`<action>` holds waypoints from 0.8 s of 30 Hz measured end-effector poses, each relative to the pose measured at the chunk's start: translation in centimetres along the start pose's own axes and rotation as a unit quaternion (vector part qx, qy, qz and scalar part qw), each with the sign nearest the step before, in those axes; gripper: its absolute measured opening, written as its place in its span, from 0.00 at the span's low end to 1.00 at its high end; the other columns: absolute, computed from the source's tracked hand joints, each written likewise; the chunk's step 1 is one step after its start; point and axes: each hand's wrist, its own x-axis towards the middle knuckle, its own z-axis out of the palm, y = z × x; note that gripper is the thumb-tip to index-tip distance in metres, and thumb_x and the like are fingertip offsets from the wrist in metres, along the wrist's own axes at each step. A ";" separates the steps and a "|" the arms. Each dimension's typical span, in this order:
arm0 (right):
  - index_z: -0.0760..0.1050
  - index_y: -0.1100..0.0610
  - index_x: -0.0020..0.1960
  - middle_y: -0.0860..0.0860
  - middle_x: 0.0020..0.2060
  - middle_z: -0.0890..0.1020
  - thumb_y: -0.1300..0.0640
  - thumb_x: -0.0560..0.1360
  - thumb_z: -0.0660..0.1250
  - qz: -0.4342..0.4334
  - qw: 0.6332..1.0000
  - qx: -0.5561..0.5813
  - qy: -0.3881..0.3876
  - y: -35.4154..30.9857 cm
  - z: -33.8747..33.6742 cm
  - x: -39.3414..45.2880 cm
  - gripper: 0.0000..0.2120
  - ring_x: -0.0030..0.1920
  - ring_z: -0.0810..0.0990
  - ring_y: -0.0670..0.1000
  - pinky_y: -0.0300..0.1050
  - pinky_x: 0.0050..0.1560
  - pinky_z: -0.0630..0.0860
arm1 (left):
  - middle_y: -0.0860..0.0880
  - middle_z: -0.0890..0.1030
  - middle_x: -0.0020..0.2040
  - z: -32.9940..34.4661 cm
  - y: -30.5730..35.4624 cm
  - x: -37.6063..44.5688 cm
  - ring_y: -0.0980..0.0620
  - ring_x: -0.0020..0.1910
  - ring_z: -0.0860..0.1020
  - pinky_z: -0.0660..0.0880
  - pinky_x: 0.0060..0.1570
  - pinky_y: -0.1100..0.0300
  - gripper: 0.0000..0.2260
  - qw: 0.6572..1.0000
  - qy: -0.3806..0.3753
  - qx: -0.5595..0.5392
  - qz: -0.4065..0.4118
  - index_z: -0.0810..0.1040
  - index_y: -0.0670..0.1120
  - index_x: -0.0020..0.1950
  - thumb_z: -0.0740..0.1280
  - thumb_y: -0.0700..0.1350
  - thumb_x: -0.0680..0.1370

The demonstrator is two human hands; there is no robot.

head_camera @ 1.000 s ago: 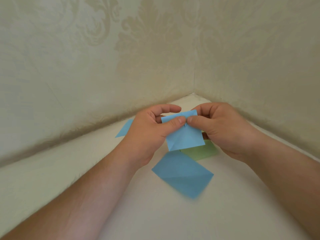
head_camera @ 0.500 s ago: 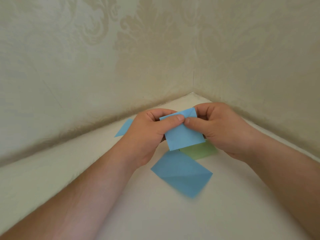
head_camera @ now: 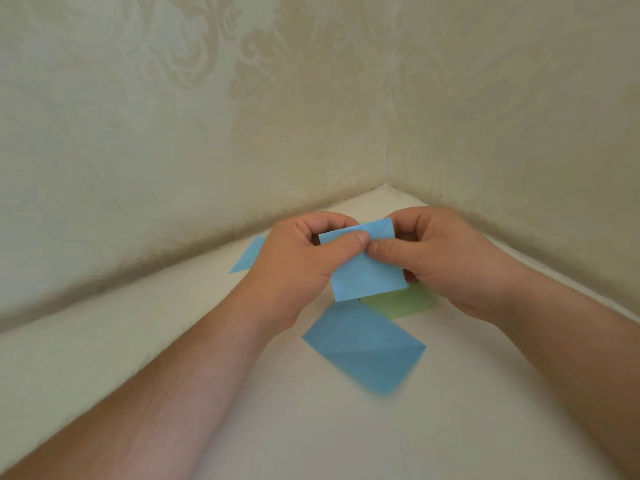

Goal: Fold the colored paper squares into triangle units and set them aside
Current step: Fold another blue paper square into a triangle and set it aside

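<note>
We hold a partly folded light-blue paper square (head_camera: 365,268) up off the white bench (head_camera: 173,341), in the corner where two cream damask-patterned walls (head_camera: 207,116) meet. Our left hand (head_camera: 298,265) pinches it with the thumb laid across the front near the top edge and the fingers curled behind; our right hand (head_camera: 446,261) pinches it the same way from the other side, and the two thumb tips meet at the middle of the sheet. Both grips are clenched on the paper, so neither hand is free. Below it, a flat blue paper square with a diagonal crease (head_camera: 363,351) lies on the bench, a pale green paper sheet (head_camera: 405,304) lies just beyond it, partly under our right hand, and a corner of another blue paper piece (head_camera: 249,256) shows behind our left wrist. We judge that we are mid-crease on this unit. The risk from here is a skewed fold: the paper hangs in the air with no surface backing it, so uneven pressure from the thumbs could let the edges drift apart and set a crooked crease. The thin sheet could also slip from the pinch, or crumple where we press too hard.
</note>
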 end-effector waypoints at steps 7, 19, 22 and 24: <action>0.83 0.53 0.40 0.50 0.37 0.85 0.59 0.78 0.72 -0.042 0.997 0.007 0.067 0.1 -0.6 0.7 0.08 0.38 0.79 0.50 0.45 0.42 0.76 | 0.50 0.83 0.39 -0.2 0.0 -0.1 0.52 0.38 0.79 0.74 0.40 0.55 0.06 0.997 0.022 0.067 0.027 0.84 0.50 0.41 0.75 0.42 0.77; 0.83 0.55 0.46 0.53 0.41 0.87 0.59 0.81 0.68 -0.034 0.998 0.013 0.049 -0.1 -0.4 0.5 0.08 0.42 0.82 0.52 0.56 0.52 0.79 | 0.48 0.86 0.42 -0.3 0.2 0.0 0.52 0.41 0.84 0.78 0.42 0.56 0.01 1.000 0.014 0.004 -0.022 0.85 0.47 0.45 0.75 0.41 0.77; 0.84 0.56 0.47 0.54 0.43 0.87 0.58 0.81 0.68 -0.018 0.998 0.020 0.052 -0.2 -0.4 0.4 0.07 0.42 0.82 0.52 0.62 0.58 0.80 | 0.48 0.86 0.42 -0.2 0.2 0.0 0.52 0.41 0.83 0.78 0.43 0.55 0.03 1.000 0.007 -0.003 -0.025 0.85 0.47 0.44 0.74 0.41 0.77; 0.84 0.56 0.47 0.55 0.44 0.88 0.58 0.80 0.69 -0.006 0.998 0.029 0.053 -0.2 -0.3 0.4 0.06 0.43 0.83 0.53 0.62 0.59 0.79 | 0.47 0.86 0.43 -0.2 0.2 0.0 0.51 0.41 0.83 0.78 0.43 0.55 0.03 1.000 0.003 -0.009 -0.025 0.84 0.47 0.44 0.74 0.41 0.77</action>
